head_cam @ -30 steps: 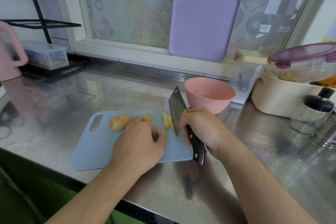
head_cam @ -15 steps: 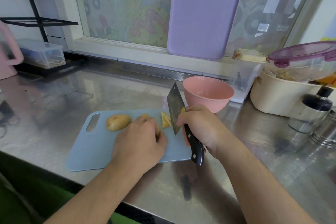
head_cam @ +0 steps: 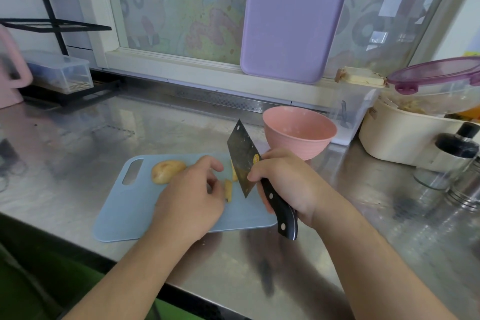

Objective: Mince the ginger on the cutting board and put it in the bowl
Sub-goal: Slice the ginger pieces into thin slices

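**A:** How far are you with the ginger? Start from the big things, please.

**B:** You work on the steel tabletop. On it lies your blue cutting board, and just behind its right corner stands the pink bowl. The bowl looks empty inside, so nothing is put in yet.

**A:** And the ginger itself?

**B:** All of it is on the cutting board. The whole ginger knob lies near the handle hole, uncut and with its skin. Beside your fingers there are two cut ginger slices, one near the blade and one in front of it. They are slices only, not minced.

**A:** What do the hands do?

**B:** Your right hand is clenched around the black handle of the cleaver; the blade is tilted, its lower corner close to the board. I cannot tell if it touches. Your left hand has curled fingers over the board, next to the slices. Whether it holds a piece under the palm, I cannot tell.

**A:** So what is left?

**B:** I judge you are at the early part. You must cut the slices fine, slice and mince the knob, then move everything into the bowl.
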